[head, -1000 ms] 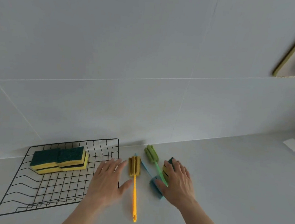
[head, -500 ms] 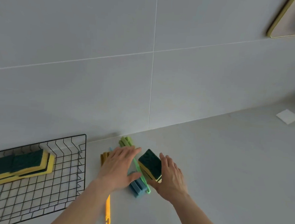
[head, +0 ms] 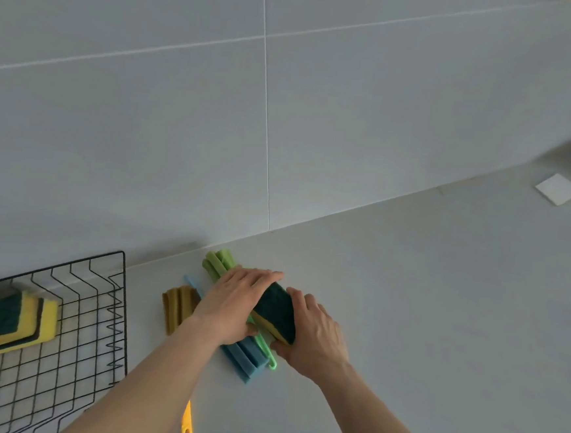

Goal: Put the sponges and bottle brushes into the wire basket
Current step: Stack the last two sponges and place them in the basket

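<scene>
Fingers of the right hand (head: 315, 338) curl over the right edge of a green-and-yellow sponge (head: 274, 314), thumb tucked under its near yellow corner, while the left hand (head: 232, 306) lies flat along its left side with fingers together and stretched toward the wall. The sponge sits tilted between the two palms, green scouring face up, raised above the brushes on the counter (head: 424, 295).

Directly under it lies the green bottle brush (head: 217, 262), its foam head poking out beyond the left fingertips and its hooked handle end showing by the right thumb. The blue bottle brush (head: 244, 358) crosses beneath the left palm, foam head nearest the camera. The yellow bottle brush (head: 176, 307) lies just left of the left wrist (its handle is mostly hidden by the forearm).

Further left stands the wire basket (head: 121, 306), holding stacked sponges (head: 12, 324) against its back. A white square (head: 558, 189) lies well apart, far right.
</scene>
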{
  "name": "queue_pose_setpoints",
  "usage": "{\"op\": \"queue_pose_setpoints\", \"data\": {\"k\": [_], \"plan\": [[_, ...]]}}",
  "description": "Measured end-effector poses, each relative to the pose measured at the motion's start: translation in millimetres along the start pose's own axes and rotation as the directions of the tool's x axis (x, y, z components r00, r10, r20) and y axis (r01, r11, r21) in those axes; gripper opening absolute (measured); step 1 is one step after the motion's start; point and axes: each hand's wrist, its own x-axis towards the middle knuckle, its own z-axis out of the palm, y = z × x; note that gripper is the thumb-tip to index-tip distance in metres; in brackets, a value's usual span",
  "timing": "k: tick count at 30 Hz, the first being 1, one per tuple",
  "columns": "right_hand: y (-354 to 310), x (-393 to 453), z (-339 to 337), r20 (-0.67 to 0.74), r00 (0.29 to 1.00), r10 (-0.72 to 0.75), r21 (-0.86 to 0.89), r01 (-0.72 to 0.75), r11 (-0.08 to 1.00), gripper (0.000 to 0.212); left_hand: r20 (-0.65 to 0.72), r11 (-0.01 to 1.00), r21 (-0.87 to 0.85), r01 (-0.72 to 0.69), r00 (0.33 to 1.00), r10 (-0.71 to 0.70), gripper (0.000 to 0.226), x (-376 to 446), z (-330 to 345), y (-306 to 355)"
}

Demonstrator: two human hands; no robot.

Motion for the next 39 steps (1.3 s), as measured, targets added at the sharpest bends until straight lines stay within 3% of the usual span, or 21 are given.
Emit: {"op": "queue_pose_setpoints", "data": {"k": [9,22,39], "plan": [[8,1,-7,0.006,1.000,-0.018,-0.046,0.018,0.999,0.089,-0.034,0.998,-0.015,-0.062,0.998,0.061,0.084,11,3,0],[-14,-20,-53,-0.073,0.975,-0.209,0.037,0.212,0.977,0.088,-0.179,0.993,-0.103,-0.063,0.983,0.043,0.087,-30,-41,13],[-185,-23,-20,-0.065,0.887,-0.458,-0.025,0.457,0.889,0.093,-0.324,0.981,-0.090,0.169,0.927,-0.189,0.083,-201,-86,-83]]}}
